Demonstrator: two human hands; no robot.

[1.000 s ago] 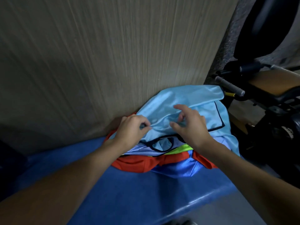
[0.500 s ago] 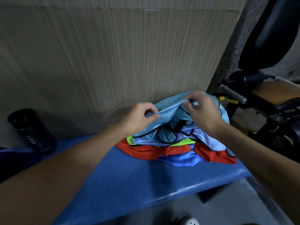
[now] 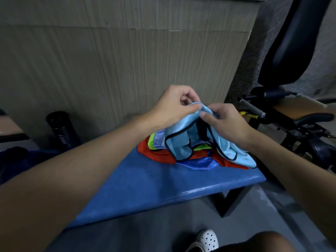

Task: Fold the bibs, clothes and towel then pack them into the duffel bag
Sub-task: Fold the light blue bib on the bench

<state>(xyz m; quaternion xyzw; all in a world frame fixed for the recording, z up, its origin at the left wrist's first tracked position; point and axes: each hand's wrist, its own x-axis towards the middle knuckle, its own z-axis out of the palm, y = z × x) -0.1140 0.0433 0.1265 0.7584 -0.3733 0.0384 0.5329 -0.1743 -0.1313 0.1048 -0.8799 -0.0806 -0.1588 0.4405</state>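
Note:
A light blue bib (image 3: 179,146) with black trim hangs from both my hands above a pile of bibs. My left hand (image 3: 172,106) pinches its top edge, and my right hand (image 3: 223,122) pinches the same edge just to the right, so the two hands nearly touch. Below lie a red bib (image 3: 158,155), a lime-green one (image 3: 151,142), a pale lilac one (image 3: 159,140) and a shiny royal-blue one (image 3: 198,163), heaped at the right end of the blue bench (image 3: 145,186). No duffel bag is in view.
A panelled wall (image 3: 109,60) stands right behind the bench. A black bottle (image 3: 62,131) stands at the left by the wall. Gym equipment with a black pad (image 3: 294,42) and a tan seat (image 3: 298,108) crowds the right. My white shoe (image 3: 205,240) is on the grey floor.
Both hands have lifted the light blue bib off the pile and drawn together at its top edge. The camera has pulled back, showing more bench and floor.

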